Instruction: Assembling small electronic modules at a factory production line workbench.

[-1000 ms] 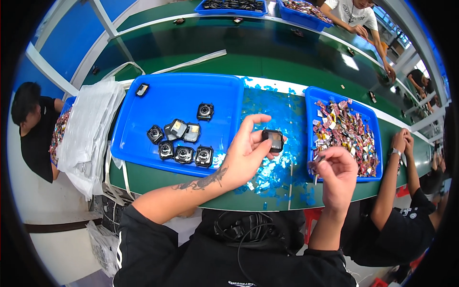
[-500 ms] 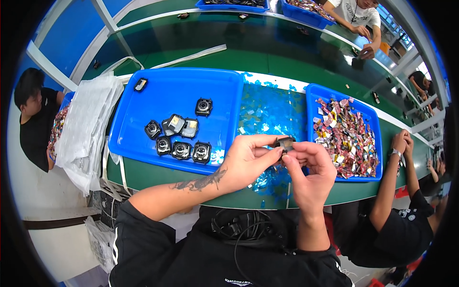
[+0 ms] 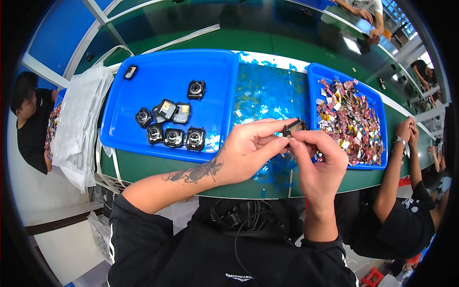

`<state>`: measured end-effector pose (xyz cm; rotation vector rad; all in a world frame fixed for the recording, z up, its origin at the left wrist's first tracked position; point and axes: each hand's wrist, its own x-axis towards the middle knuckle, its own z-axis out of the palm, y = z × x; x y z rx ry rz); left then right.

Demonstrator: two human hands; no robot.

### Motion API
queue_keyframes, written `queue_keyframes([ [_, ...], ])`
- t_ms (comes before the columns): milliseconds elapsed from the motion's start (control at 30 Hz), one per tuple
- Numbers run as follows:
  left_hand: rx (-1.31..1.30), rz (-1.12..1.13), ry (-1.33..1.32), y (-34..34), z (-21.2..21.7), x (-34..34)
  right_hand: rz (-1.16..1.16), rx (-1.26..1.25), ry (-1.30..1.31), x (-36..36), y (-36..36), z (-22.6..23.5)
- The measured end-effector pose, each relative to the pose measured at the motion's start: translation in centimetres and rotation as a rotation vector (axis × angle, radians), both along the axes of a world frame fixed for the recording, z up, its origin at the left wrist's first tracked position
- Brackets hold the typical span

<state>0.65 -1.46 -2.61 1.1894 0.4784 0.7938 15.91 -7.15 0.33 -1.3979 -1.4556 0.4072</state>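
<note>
A black smartwatch case (image 3: 295,126) is held up, tilted, above the green bench, between the two blue trays. My left hand (image 3: 246,153) pinches its left side between thumb and fingers. At its lower right edge, the thumb and bent fingers of my right hand (image 3: 321,160) are closed on it; whether they also grip a small part is hidden. To the left, a large blue tray (image 3: 153,61) holds several more watch cases, among them one with a round back sensor (image 3: 196,89), and an open-faced one (image 3: 181,113) leaning against others.
A second blue tray (image 3: 313,71) on the right is heaped with small mixed parts (image 3: 351,119). Blue film scraps (image 3: 263,100) litter the bench between the trays. White sheets (image 3: 83,115) hang at the left. Co-workers sit left, right and across; one's clasped hands (image 3: 406,131) rest near the right tray.
The view has shifted, so trays and bench appear higher. Both hands, still on the watch case, have moved slightly right and up; the case is more tilted.
</note>
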Motion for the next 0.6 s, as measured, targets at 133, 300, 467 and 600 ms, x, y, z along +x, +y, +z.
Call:
queue_keyframes([
  [133,0.027,0.007,-0.010,-0.01,0.00,0.06,0.010,-0.010,-0.002,0.19,0.04,-0.22],
  [300,0.019,-0.002,-0.017,-0.06,-0.31,0.11,0.025,-0.032,0.036,0.36,0.06,-0.28],
  [467,0.073,-0.017,0.028,0.02,-0.12,0.00,0.024,-0.025,-0.027,0.56,0.26,0.04],
  [600,0.055,-0.030,0.038,-0.23,-0.23,0.03,-0.005,0.008,-0.098,0.41,0.11,0.11],
])
